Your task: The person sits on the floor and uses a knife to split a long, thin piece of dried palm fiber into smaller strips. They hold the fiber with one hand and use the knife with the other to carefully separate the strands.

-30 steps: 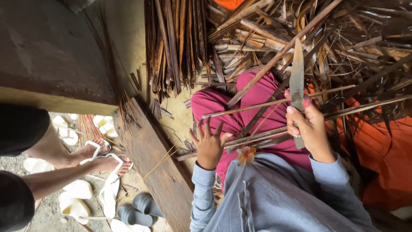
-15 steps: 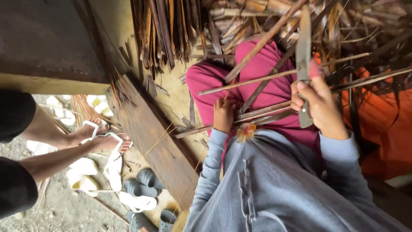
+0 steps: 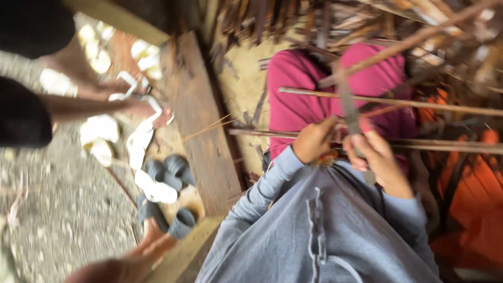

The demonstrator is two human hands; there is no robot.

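Both hands (image 3: 346, 147) — knife (image 3: 347, 107), strips (image 3: 408, 102)

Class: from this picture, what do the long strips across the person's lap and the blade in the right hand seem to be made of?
Strips: likely split bamboo or cane; tan, matt, straight and fibrous. Blade, gripped by the right hand: probably metal; flat, grey, dull, though motion blur leaves it uncertain.

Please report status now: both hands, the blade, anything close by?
Right hand grips blade, upright over lap. Left hand holds thin strips beside it. Another person's feet and sandals at left, apart.
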